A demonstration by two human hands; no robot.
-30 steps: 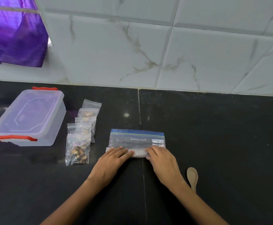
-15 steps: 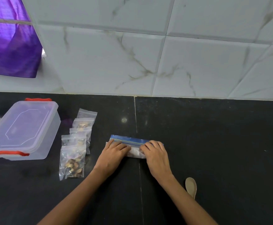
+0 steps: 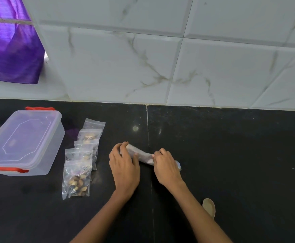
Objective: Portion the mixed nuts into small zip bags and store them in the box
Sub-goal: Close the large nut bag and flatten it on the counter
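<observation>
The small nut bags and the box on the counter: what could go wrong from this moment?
1. The box has its lid on, and both the left hand and the right hand are busy with the rolled big bag. If released, the roll may spring open.
2. The small zip bags lie overlapping in a loose row beside the box; a sweeping arm could scatter them.
3. The wooden spoon lies close to the right forearm and might be knocked.

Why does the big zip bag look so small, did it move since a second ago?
Yes. The big clear zip bag has been rolled up away from the person, its near edge retreating toward the white tiled wall, judged against the black counter's seam.
</observation>
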